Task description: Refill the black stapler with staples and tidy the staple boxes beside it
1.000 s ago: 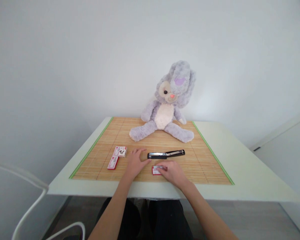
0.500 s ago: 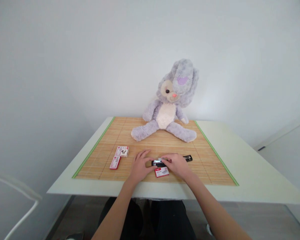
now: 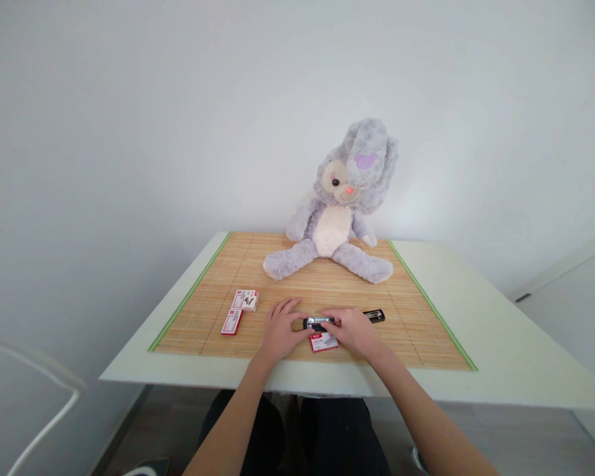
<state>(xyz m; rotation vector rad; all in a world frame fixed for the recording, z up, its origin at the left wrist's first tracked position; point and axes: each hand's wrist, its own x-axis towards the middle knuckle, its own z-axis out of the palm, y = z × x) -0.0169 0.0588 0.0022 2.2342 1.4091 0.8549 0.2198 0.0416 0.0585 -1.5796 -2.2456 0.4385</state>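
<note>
A black stapler (image 3: 373,316) lies swung open on the bamboo mat (image 3: 297,285), its metal channel facing up. My left hand (image 3: 279,328) holds the stapler's left end between thumb and fingers. My right hand (image 3: 355,330) rests over the middle of the stapler, its fingertips pinched on a small silver staple strip (image 3: 319,320) at the channel. A small red and white staple box (image 3: 323,342) lies on the mat just in front of the stapler, between my hands.
Two more red and white staple boxes (image 3: 244,300) (image 3: 232,321) lie to the left on the mat. A grey plush rabbit (image 3: 338,218) sits at the mat's far side. The white table (image 3: 480,330) stands against a wall; a white chair frame (image 3: 34,377) is at the lower left.
My right hand lifted from the small box up to the stapler with the staple strip. My left hand closed on the stapler's left end. The view shifted slightly.
</note>
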